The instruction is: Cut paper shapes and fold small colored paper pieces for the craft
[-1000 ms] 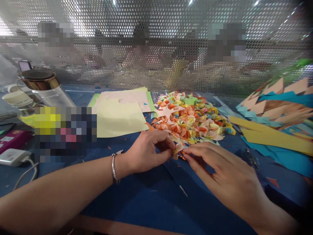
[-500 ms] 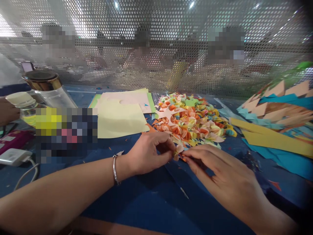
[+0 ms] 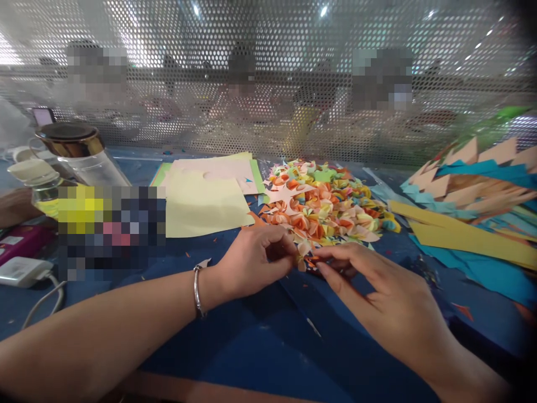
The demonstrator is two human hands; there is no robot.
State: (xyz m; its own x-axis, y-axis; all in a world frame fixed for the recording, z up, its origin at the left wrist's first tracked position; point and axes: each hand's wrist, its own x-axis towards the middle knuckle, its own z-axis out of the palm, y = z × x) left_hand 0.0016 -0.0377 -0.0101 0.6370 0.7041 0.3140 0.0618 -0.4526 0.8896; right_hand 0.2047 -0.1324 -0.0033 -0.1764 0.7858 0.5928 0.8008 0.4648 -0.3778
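Note:
My left hand (image 3: 251, 260), with a silver bangle on its wrist, pinches a small folded paper flower (image 3: 302, 256) of pink and orange just in front of a heap of similar coloured paper flowers (image 3: 325, 204). My right hand (image 3: 377, 294) meets it from the right, its thumb and forefinger closed on the same small piece. Both hands hover just over the blue table cover (image 3: 260, 341), fingertips almost touching each other.
Pale yellow and pink paper sheets (image 3: 205, 196) lie behind my left hand. Yellow, teal and tan paper offcuts (image 3: 470, 207) pile at the right. A gold-lidded glass jar (image 3: 73, 145), a white charger (image 3: 23, 268) and a perforated metal screen (image 3: 268, 78) stand at left and back. Another person's hand (image 3: 14, 204) rests at the far left.
My right hand's fingers have curled in a little at the paper flower; my left hand holds almost still. The other person's hand at the far left has come into view.

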